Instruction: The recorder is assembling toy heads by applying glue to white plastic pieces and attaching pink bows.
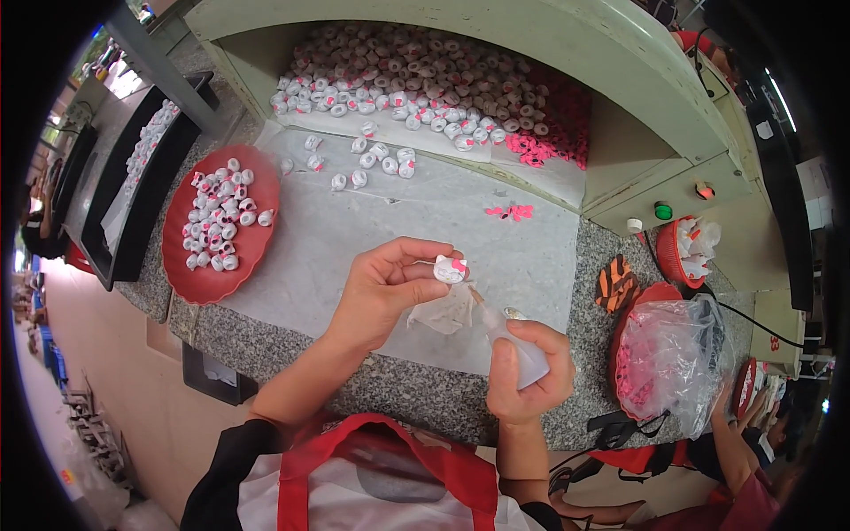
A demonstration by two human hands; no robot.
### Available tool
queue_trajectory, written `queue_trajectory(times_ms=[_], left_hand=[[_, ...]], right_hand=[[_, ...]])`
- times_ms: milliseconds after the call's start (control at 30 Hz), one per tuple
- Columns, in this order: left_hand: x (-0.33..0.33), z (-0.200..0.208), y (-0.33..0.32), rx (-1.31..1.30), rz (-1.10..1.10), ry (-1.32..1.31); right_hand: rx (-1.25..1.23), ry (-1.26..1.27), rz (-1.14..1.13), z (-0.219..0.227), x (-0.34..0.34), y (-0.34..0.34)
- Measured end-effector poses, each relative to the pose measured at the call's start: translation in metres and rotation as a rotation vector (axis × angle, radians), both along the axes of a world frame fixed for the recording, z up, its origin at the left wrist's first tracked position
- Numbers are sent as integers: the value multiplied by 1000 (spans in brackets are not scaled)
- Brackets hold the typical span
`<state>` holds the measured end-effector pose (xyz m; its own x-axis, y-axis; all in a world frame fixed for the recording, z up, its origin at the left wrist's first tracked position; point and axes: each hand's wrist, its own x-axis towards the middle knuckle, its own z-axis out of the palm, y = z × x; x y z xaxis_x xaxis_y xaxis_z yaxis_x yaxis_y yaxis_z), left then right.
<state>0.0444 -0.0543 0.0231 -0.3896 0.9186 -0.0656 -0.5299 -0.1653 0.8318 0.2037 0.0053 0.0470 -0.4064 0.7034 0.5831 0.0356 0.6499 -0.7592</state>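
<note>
Between the thumb and fingers of my left hand [387, 281] is a small white cat-head figure [450, 269] with a pink bow, held over the papered bench. My right hand [529, 367] is wrapped round a translucent squeeze bottle [522, 352], whose narrow nozzle points up toward the figure. Whether the tip touches the figure I cannot tell. Beneath them lies a crumpled white cloth or tissue [441, 311]. Farther off on the white paper [372, 230] lie several loose white cat heads [381, 157] and a little group of pink bow pieces [511, 212].
A red scalloped plate [177, 265] at left holds many white heads. Ahead, a green-grey cabinet [567, 35] shelters heaped heads and pink pieces. At right are an orange-black striped piece [616, 283], a red basket [670, 250] and a clear plastic bag [677, 345]. A co-worker's arm [733, 442] shows beyond.
</note>
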Motion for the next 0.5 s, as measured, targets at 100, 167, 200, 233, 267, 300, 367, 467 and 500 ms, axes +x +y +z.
queue_trajectory(times_ms=[100, 167, 200, 233, 267, 300, 367, 467, 500], left_hand=[[-1, -2, 1, -16, 17, 20], [0, -2, 2, -13, 38, 20], [0, 0, 2, -9, 37, 21], [1, 2, 1, -8, 32, 29], [1, 1, 2, -11, 27, 35], [1, 1, 3, -10, 26, 35], [1, 1, 3, -27, 7, 5], [-2, -3, 4, -20, 20, 28], [-4, -5, 3, -10, 18, 24]], right_hand=[[29, -13, -10, -3, 0, 3], [22, -15, -5, -1, 1, 3], [19, -17, 2, 1, 2, 3], [23, -16, 1, 4, 3, 2], [-14, -21, 12, 4, 3, 3], [-50, -26, 23, 4, 3, 3], [-75, -11, 13, 3, 0, 2], [-272, 37, -38, -7, -4, 5], [-446, 73, -76, -11, -7, 8]])
